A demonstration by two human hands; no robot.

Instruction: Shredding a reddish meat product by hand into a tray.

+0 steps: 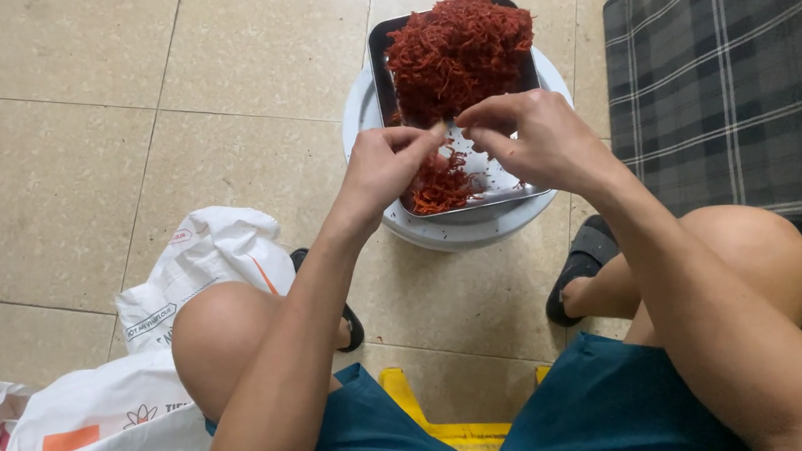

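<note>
Beige tiled floor (144, 68) beneath white stool (458, 232), plaid fabric (742, 91) beside.

Home floor, used as an informal food-preparation spot.

Glossy beige floor tiles (97, 54) with dark grout lines; steel tray (389, 55) of red shredded food (457, 51) set on an upturned white basin (449, 230) rather than a counter; low yellow stool (442, 423) under the seated person; black sandals (584, 261) worn indoors; white plastic bags (194, 275) lying on the tiles; grey plaid cloth (742, 91) covering furniture at the right edge.
</note>
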